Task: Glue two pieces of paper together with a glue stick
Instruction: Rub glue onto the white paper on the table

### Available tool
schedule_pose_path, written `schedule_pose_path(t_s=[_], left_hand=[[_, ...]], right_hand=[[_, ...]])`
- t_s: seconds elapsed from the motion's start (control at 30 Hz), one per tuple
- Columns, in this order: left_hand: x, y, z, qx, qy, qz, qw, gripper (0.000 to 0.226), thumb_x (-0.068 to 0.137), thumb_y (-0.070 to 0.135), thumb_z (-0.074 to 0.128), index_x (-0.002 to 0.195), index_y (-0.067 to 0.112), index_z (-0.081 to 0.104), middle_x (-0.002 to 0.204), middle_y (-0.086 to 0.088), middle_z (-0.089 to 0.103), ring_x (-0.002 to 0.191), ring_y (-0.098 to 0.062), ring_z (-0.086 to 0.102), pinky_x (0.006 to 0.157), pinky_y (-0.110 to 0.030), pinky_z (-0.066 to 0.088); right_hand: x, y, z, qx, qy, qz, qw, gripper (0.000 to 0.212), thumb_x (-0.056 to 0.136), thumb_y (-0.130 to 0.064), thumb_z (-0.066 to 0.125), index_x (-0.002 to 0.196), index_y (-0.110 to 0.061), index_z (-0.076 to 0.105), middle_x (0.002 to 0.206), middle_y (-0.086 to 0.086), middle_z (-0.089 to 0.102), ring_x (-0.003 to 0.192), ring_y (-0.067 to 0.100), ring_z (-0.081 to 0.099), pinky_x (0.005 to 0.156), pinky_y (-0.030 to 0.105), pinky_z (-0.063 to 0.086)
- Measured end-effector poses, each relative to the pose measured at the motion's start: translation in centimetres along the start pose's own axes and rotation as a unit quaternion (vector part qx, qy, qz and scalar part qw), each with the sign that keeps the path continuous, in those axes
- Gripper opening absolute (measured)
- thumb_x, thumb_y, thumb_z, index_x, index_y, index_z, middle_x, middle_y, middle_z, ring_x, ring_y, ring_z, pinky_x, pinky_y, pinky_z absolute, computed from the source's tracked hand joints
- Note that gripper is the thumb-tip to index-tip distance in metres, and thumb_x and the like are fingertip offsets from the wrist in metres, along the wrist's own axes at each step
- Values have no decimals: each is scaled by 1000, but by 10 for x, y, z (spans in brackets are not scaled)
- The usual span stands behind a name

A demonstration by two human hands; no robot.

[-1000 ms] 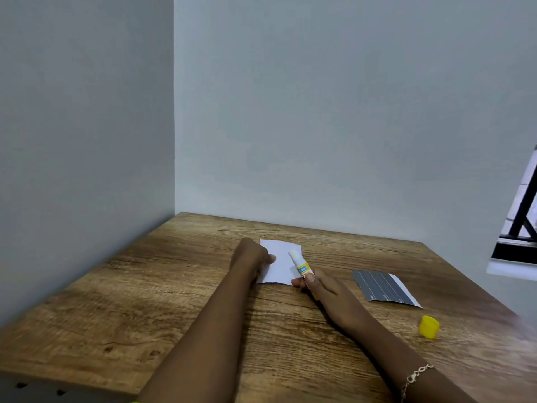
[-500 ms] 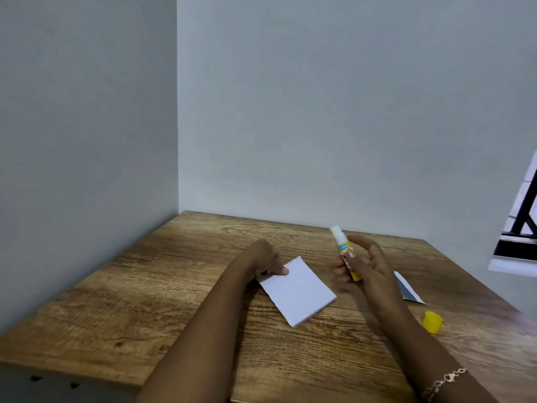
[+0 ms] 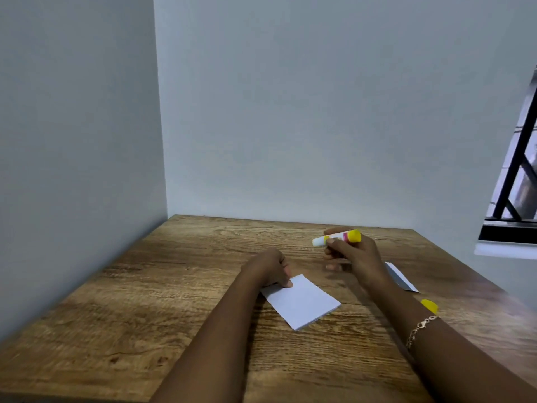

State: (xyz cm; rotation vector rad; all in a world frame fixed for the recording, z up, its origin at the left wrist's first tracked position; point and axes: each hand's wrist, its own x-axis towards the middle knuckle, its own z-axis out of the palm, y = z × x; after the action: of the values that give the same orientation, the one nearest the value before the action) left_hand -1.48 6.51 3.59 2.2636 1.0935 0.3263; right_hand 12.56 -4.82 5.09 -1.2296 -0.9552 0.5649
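White rectangular paper (image 3: pixel 302 302): newly turned; our left hand (image 3: pixel 270 270) pinches its corner.
Yellow-ended glue stick (image 3: pixel 337 238): our right hand (image 3: pixel 353 254) grips it, lifted off; spreading likely done.

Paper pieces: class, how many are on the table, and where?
2. One white paper lies mid-table, held by the left hand; a second paper lies further right, partly hidden behind the right forearm.

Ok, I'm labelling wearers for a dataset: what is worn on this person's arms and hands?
No sleeves or gloves show; both forearms are bare. Nothing visible is worn on the left hand. The wrist behind the right hand carries a thin gold-coloured chain bracelet with a small clasp.
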Motion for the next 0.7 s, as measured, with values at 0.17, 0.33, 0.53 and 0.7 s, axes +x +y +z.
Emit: schedule_pose_path(t_s=[0.17,0.33,0.53,0.7], left_hand=[[2,2,-1,9,-4,13,1000,17,76,13,71,93,13,66,90,0,61,89,-18,56,81,-33,47],[5,1,-1,12,-11,5,1000,25,76,15,72,99,8,66,99,-7,65,94,-21,58,83,-34,47],[7,2,-1,8,-22,-7,1000,30,77,14,71,105,4,65,99,-8,63,101,-27,59,86,-36,47],[8,2,-1,8,-24,-14,1000,29,77,14,71,104,4,66,96,-8,62,91,-23,56,79,-32,44]], right_hand=[[8,22,7,-99,-35,-9,994,6,82,-8,62,85,-2,62,66,11,58,47,13,50,46,30,40],[14,35,11,-181,-87,-38,979,9,82,-18,63,76,-11,61,62,7,60,49,15,50,52,33,38],[14,33,15,-239,-102,-60,964,8,85,-19,61,80,-13,61,63,4,58,51,12,49,52,28,37],[14,33,17,-269,-110,-71,954,13,85,-20,60,89,-8,63,69,8,59,54,11,49,52,24,36]])
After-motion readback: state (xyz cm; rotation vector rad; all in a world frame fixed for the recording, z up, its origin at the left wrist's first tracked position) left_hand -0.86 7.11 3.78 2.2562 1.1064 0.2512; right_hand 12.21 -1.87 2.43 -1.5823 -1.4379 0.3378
